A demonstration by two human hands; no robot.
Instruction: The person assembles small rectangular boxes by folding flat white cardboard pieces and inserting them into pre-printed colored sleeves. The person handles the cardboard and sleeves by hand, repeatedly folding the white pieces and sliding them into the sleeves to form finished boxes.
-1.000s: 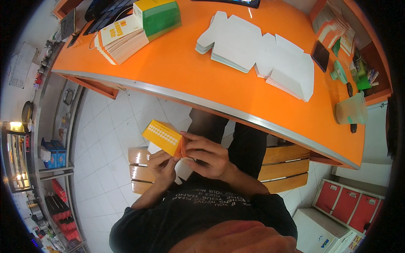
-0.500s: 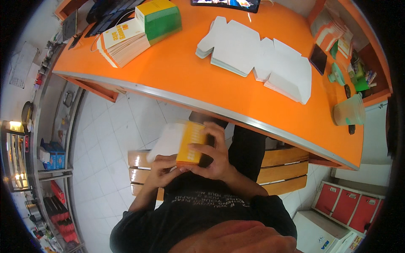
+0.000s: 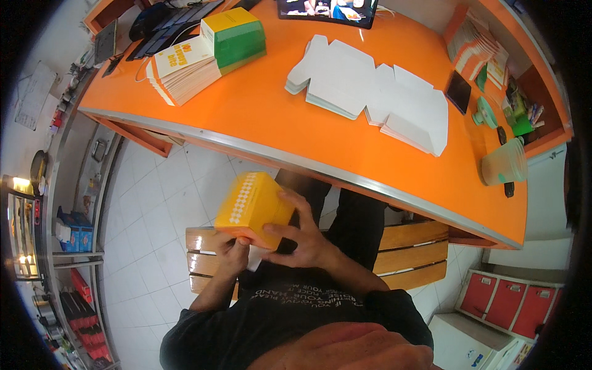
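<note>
- Here, low in the centre-left of the frame, both hands hold a yellow-orange folded cardboard box (image 3: 253, 208) with a band of white dots down one face, raised above the lap, clear of the table.
- The right hand (image 3: 302, 237) is spread wide over the box's right side, thumb under the near corner and fingers fanned across the panel.
- The left hand (image 3: 233, 251) grips from beneath, closed around the lower edge; a white inner flap shows just beside it.
- By the look of it, the step in hand is forming the box: its walls stand up, and the bottom is being pressed or tucked shut.
- The next move would call for steady pressure on that flap while the right hand keeps the walls square, so the thin card does not buckle.
- In the upper middle, on the curved orange table (image 3: 271, 117), lie stacks of flat white die-cut box blanks (image 3: 370, 92).
- At the upper left sits a fanned pile of printed flat cartons (image 3: 185, 71), touching a finished yellow-and-green box (image 3: 235, 36).
</note>
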